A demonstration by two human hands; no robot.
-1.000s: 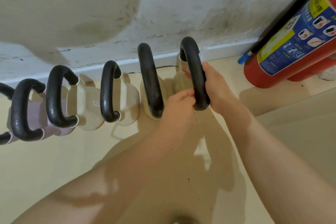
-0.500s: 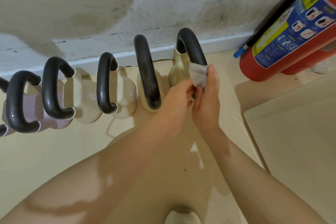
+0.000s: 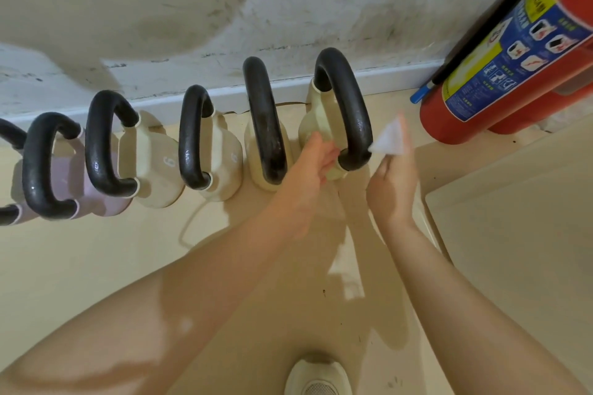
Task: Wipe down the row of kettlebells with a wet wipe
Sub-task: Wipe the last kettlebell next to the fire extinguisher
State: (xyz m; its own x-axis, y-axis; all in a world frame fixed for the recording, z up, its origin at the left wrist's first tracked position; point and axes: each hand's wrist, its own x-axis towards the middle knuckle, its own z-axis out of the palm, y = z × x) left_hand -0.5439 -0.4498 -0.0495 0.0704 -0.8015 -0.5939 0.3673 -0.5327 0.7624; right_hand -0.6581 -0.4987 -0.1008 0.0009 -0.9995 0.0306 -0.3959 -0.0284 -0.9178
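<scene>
The wet wipe (image 3: 390,138), now lifted off the rightmost kettlebell's handle (image 3: 349,106), is pinched in the right hand (image 3: 393,183); the left hand (image 3: 308,170), fingers loosely spread, holds nothing; that handle seems finished.

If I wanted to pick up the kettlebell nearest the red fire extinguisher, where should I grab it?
Probably by the black handle of that rightmost kettlebell. It loops high above the cream body, with an open gap underneath for fingers. Come straight down from above and wrap the top of the loop; the neighbouring kettlebell crowds its left side.

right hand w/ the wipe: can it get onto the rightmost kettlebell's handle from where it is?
Probably yes. The right hand holds the wet wipe right beside the rightmost kettlebell's handle, with nothing between them. The left hand sits on the opposite side, low by the body.
</scene>
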